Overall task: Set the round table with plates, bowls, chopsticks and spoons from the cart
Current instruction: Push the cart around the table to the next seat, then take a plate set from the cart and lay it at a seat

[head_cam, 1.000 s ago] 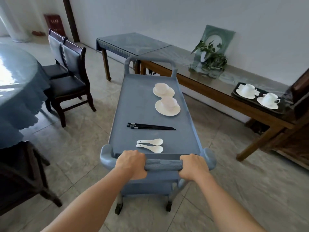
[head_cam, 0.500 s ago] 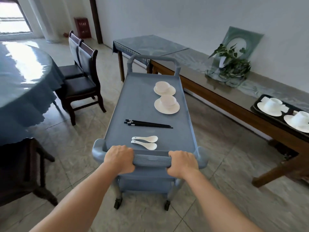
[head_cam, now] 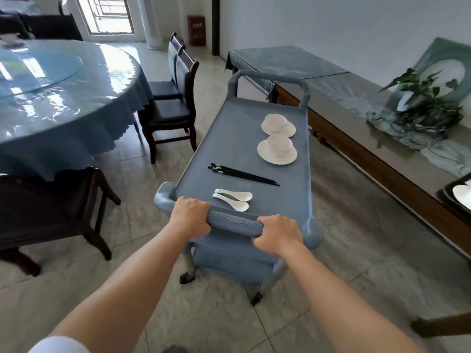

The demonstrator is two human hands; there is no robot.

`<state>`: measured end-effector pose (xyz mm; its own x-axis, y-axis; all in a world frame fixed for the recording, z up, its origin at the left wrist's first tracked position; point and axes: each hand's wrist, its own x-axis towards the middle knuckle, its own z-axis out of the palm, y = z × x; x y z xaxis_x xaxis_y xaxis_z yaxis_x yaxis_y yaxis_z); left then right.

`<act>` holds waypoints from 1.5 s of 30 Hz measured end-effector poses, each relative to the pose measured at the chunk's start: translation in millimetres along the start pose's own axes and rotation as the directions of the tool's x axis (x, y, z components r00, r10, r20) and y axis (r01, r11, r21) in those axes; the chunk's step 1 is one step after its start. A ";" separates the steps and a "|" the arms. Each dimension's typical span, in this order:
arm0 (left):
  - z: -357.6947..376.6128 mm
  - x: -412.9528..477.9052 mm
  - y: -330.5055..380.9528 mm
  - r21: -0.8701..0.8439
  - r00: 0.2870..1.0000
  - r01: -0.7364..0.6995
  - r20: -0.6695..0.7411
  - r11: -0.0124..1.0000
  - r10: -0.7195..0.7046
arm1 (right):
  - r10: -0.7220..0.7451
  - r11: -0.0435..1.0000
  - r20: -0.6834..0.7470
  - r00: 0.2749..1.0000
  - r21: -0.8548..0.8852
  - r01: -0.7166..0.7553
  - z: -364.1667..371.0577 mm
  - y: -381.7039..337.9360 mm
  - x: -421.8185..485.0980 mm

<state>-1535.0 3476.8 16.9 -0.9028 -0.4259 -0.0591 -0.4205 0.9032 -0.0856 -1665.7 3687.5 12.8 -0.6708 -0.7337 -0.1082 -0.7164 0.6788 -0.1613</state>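
A blue-grey cart [head_cam: 229, 138] stands in front of me. On its top lie two white spoons [head_cam: 233, 200] nearest me, black chopsticks [head_cam: 243, 174] behind them, then a near plate [head_cam: 267, 155] with a white bowl [head_cam: 279, 146] on it and a far plate [head_cam: 289, 129] with another bowl [head_cam: 275, 122]. My left hand [head_cam: 190, 216] and my right hand [head_cam: 277, 235] both grip the cart's near handle [head_cam: 234, 222]. The round table [head_cam: 58, 98] with a blue cloth is to the left.
Dark wooden chairs stand by the round table: two [head_cam: 173, 108] beyond it and one [head_cam: 48, 210] near me. A long wooden side table [head_cam: 382, 149] with a plant [head_cam: 423, 108] and a black tray [head_cam: 456, 197] runs along the right wall. Tiled floor lies between.
The view has swung left, so the round table fills more of the left side. The cart has rolled forward and turned slightly toward it. Both hands kept their grip on the handle.
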 end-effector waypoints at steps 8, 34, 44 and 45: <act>-24.9 11.5 4.0 -0.203 0.947 0.082 0.321 0.976 -0.013 | 0.024 0.903 0.538 0.842 0.349 -0.249 -39.7 10.2 30.0; 18.2 257.4 -214.0 -0.128 0.880 -0.223 0.400 0.966 0.256 | 0.284 0.906 0.358 0.890 0.203 -0.371 52.8 -166.4 328.8; 25.9 376.8 -252.6 -0.120 0.761 -0.556 0.325 0.823 0.562 | 0.543 0.764 0.453 0.707 0.081 -0.640 67.2 -204.4 355.6; 29.6 385.4 -246.1 -0.110 0.740 -0.605 0.286 0.789 0.608 | 0.558 0.750 0.456 0.693 0.081 -0.657 67.5 -205.8 356.3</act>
<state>-1776.8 3088.8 -14.2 -0.8985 0.2189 -0.3805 0.2047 0.9757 0.0780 -1744.3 3284.3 -58.7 -0.7773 -0.1438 -0.6124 -0.0807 0.9883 -0.1296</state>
